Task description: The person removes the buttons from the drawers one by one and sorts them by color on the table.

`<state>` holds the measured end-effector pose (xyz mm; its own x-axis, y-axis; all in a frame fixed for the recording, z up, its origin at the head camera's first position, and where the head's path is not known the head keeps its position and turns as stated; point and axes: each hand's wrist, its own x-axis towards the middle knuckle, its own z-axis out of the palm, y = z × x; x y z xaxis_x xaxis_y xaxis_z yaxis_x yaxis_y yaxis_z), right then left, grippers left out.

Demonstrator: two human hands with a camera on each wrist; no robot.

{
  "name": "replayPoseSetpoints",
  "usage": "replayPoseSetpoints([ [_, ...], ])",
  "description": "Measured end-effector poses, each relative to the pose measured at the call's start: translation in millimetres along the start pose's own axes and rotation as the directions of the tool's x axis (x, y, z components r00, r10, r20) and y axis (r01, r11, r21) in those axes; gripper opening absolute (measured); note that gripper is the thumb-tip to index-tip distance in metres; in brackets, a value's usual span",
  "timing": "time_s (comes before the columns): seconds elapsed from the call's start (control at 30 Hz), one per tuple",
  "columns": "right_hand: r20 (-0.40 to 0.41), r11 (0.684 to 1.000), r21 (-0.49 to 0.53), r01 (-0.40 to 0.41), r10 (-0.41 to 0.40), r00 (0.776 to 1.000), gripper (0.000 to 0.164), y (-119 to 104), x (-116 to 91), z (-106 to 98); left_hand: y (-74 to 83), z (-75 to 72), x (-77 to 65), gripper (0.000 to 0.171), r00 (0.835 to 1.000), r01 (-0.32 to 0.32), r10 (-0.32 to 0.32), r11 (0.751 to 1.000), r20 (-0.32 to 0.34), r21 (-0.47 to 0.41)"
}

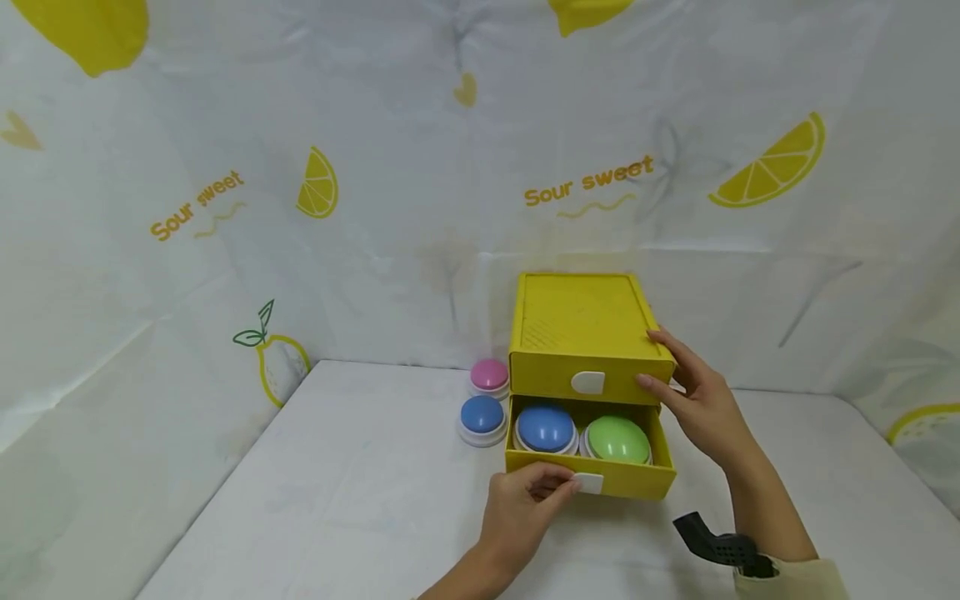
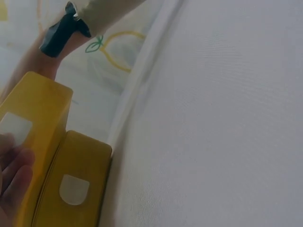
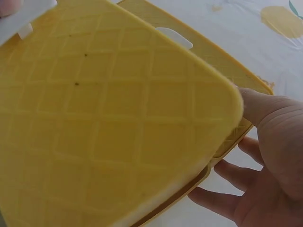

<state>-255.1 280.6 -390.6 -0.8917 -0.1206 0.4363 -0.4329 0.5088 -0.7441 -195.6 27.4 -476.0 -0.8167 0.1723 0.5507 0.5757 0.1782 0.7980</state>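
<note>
A yellow two-drawer box [image 1: 581, 312] stands on the white table with its lower drawer [image 1: 637, 483] pulled out. My left hand [image 1: 513, 517] pinches the white tab [image 1: 588, 482] on that drawer's front between thumb and fingers. Inside the drawer sit a blue dome-topped button [image 1: 546, 429] and a green one [image 1: 617, 439], side by side on white bases. My right hand [image 1: 705, 408] grips the box's right front corner, thumb on the upper drawer's front and fingers along the side. In the right wrist view, the drawer's waffle-patterned underside [image 3: 118, 109] fills much of the picture.
Left of the box, a smaller blue button [image 1: 482, 414] and a pink button [image 1: 489, 375] stand on the table [image 1: 360, 483]. A lemon-printed white cloth [image 1: 420, 192] hangs behind. A black strap-like piece [image 1: 716, 546] sticks out at the right wrist.
</note>
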Motion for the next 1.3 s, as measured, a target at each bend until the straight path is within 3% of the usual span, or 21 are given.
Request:
replayPoseSetpoints([
  [0.53, -0.004, 1.000, 0.015, 0.012, -0.012, 1.000, 0.064, 0.2, 1.8, 2.1, 5.8, -8.8, -13.8, 0.015, 0.998, -0.036, 0.035, 0.999, 0.060, 0.017],
  [0.67, -0.007, 0.999, 0.033, 0.016, -0.016, 1.000, 0.064, 0.7, 1.8, 3.2, 10.0, -17.3, -13.2, 0.009, 0.988, -0.148, 0.142, 0.983, 0.065, 0.105],
  [0.77, -0.011, 0.999, 0.033, 0.007, -0.007, 1.000, 0.064, -0.3, 1.5, 2.6, 18.8, -26.1, -6.0, 0.006, 0.964, -0.265, 0.258, 0.952, 0.067, 0.151],
  [0.9, -0.017, 0.999, 0.032, 0.004, -0.003, 1.000, 0.064, -1.3, 0.9, 1.1, 39.7, -35.2, 13.8, 0.013, 0.954, -0.293, 0.282, 0.948, 0.101, 0.127],
  [1.0, -0.015, 0.999, 0.033, 0.010, -0.009, 1.000, 0.063, 0.3, 0.4, 1.2, 56.0, -40.3, 31.7, 0.020, 0.970, -0.184, 0.157, 0.973, 0.188, 0.137],
  [1.07, -0.015, 0.999, 0.029, 0.014, -0.013, 1.000, 0.063, 1.5, 0.3, 1.3, 63.8, -43.1, 43.7, 0.023, 0.960, -0.119, 0.062, 0.973, 0.275, 0.196],
  [1.17, -0.014, 1.000, 0.013, 0.011, -0.011, 1.000, 0.062, 2.7, 0.3, 1.7, 68.7, -43.6, 59.5, 0.028, 0.915, -0.060, -0.063, 0.956, 0.398, 0.289],
  [1.3, -0.010, 1.000, 0.003, 0.002, -0.002, 1.000, 0.062, 2.7, 0.5, 1.1, 64.7, -35.7, 75.3, 0.033, 0.850, -0.054, -0.140, 0.935, 0.507, 0.350],
])
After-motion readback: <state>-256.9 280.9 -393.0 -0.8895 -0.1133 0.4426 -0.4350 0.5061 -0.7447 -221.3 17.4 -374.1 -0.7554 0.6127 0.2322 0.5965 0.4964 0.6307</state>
